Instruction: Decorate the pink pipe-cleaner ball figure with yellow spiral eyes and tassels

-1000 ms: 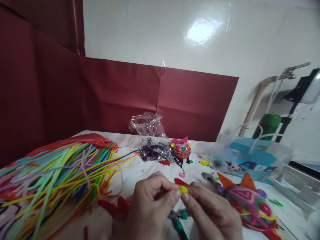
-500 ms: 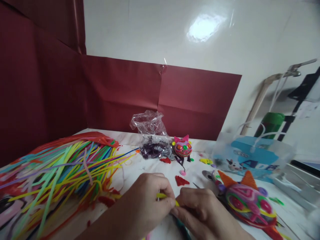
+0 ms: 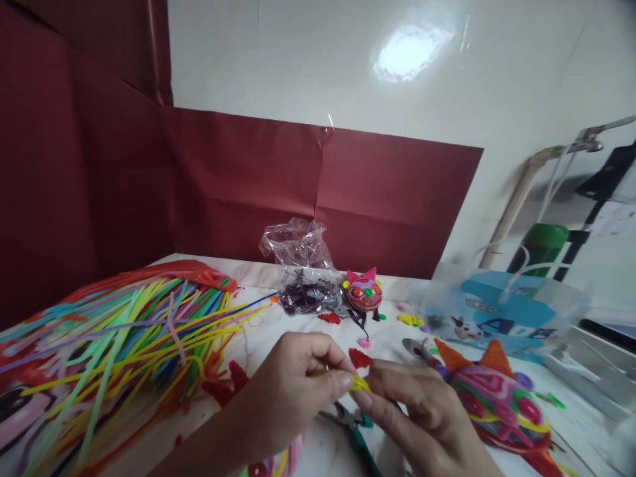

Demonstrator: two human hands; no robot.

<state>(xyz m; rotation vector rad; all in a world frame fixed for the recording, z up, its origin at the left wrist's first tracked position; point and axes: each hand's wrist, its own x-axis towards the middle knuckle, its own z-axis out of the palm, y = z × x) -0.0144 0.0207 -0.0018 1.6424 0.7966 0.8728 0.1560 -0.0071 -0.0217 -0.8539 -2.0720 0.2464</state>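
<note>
Between my fingertips is a yellow pipe cleaner (image 3: 358, 383), bent into a small coil. My left hand (image 3: 293, 384) pinches it from the left, and my right hand (image 3: 415, 407) pinches its other side with thumb and index finger. Beneath my hands, pliers (image 3: 358, 440) with dark green handles lie on the table. A colourful striped piece (image 3: 275, 464) shows partly below my left wrist, mostly hidden. Just beyond my fingers lies a red fuzzy triangle (image 3: 360, 358). To the right of my right hand sits a cat-faced pipe-cleaner figure (image 3: 499, 397) with orange ears.
A large heap of coloured pipe cleaners (image 3: 134, 344) spreads on the left. Farther back stand a clear plastic bag (image 3: 303, 265) with dark contents and a small pink-eared cat figure (image 3: 364, 291). A translucent blue bag (image 3: 507, 308) and a grey tray (image 3: 591, 371) are at right.
Both hands have lifted slightly and turned, and the yellow pipe cleaner now looks coiled more tightly. More of the pliers and of the striped piece shows beneath them.
</note>
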